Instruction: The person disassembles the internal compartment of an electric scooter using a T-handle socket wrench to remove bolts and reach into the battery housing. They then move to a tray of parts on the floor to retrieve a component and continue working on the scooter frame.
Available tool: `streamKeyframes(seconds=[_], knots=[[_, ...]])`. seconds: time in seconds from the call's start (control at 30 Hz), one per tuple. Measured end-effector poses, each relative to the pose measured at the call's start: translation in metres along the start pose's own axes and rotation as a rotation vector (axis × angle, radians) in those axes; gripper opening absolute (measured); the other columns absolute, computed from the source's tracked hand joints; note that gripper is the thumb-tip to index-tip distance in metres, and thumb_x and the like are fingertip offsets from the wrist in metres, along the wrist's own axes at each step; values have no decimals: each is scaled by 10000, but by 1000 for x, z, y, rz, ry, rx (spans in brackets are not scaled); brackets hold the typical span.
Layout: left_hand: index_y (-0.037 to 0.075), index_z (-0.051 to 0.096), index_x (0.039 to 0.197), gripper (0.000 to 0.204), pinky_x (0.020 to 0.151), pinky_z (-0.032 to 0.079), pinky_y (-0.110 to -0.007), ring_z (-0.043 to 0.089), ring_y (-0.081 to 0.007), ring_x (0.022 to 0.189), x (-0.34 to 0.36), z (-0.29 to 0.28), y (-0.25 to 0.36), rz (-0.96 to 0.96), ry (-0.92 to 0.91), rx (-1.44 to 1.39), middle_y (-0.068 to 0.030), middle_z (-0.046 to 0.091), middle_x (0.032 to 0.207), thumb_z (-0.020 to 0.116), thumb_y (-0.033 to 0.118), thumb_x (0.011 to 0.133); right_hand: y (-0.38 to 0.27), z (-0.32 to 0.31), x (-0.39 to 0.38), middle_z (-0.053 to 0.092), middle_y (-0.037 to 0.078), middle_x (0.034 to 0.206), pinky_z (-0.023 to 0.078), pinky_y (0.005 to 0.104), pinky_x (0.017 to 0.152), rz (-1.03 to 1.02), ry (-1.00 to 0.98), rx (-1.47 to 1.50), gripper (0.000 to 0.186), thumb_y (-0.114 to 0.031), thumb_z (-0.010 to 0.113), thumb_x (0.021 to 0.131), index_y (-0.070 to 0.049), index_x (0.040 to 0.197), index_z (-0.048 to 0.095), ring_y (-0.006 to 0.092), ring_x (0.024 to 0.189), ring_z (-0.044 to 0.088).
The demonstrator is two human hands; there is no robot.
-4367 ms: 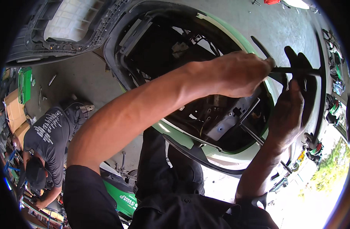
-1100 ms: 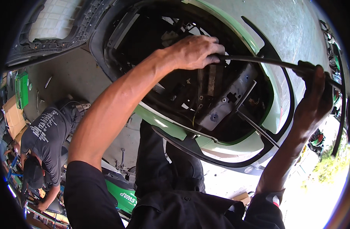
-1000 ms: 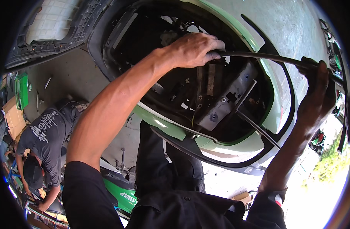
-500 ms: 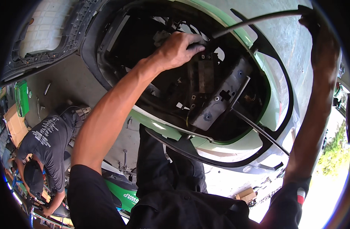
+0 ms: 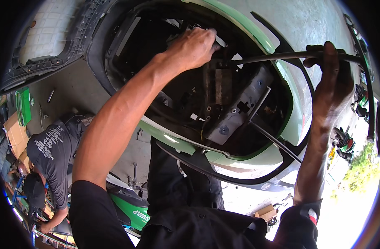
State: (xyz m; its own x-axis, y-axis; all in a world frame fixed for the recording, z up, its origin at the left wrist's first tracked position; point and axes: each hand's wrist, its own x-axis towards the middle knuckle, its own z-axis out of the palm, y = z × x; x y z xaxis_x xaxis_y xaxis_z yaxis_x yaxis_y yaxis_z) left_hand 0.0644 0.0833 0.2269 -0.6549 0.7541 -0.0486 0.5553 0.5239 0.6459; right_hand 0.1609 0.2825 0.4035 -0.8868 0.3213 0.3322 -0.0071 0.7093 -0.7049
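1. At the far left a second person in a dark printed shirt (image 5: 49,153) bends low over the floor, near some cardboard boxes (image 5: 15,135) and a green flat object (image 5: 23,106).
2. A dark plastic panel (image 5: 61,45) with a ribbed edge lies at the upper left, beside the open body of the scooter.
3. The left hand (image 5: 194,47) reaches into the open compartment (image 5: 223,95) of the green and white scooter body (image 5: 297,112). Its fingers are curled closed at the inner end of a black rod (image 5: 281,56); the fingertips are hidden, so I cannot tell exactly how they grip it.
4. Inside the compartment, a grey bracket plate (image 5: 239,110) sits tilted just below the rod.
5. The black rod runs nearly level from the left hand across the opening to the right.
6. The right hand (image 5: 331,79) is wrapped around the outer part of the rod, fingers closed over it, above the rim of the body.
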Motion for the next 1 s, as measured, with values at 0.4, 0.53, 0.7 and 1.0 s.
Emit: streamKeyframes(seconds=[0.4, 0.53, 0.7, 1.0], knots=[[30, 668, 1059, 302, 737, 475, -303, 597, -153, 812, 16, -8, -14, -631, -103, -726, -62, 675, 950, 690, 121, 772, 3, -13, -22, 676, 102, 732, 466, 260, 718, 129, -56, -3, 318, -261, 506, 978, 21, 897, 631, 127, 697, 622], [-14, 668, 978, 276, 729, 485, -338, 620, -218, 784, 21, 1, -31, -624, -141, -594, -129, 677, 904, 675, 112, 733, -4, -17, -35, 682, 89, 779, 447, 259, 766, 148, -68, 77, 295, -248, 512, 977, 15, 916, 630, 117, 735, 617], [-76, 659, 849, 213, 867, 500, -446, 585, -450, 980, 26, -2, -12, -321, -61, -59, -327, 605, 955, 600, 91, 731, -6, -22, -42, 685, 75, 835, 440, 256, 778, 195, -73, 162, 273, -244, 537, 966, 7, 928, 637, 106, 770, 609], [-29, 543, 1179, 502, 838, 495, -417, 653, -327, 919, 7, -38, 78, 346, -5, -410, -222, 637, 1002, 632, 353, 866, -8, -33, -20, 625, 24, 811, 399, 227, 776, 209, -308, 77, 195, -194, 621, 917, -1, 922, 642, 78, 803, 552]])
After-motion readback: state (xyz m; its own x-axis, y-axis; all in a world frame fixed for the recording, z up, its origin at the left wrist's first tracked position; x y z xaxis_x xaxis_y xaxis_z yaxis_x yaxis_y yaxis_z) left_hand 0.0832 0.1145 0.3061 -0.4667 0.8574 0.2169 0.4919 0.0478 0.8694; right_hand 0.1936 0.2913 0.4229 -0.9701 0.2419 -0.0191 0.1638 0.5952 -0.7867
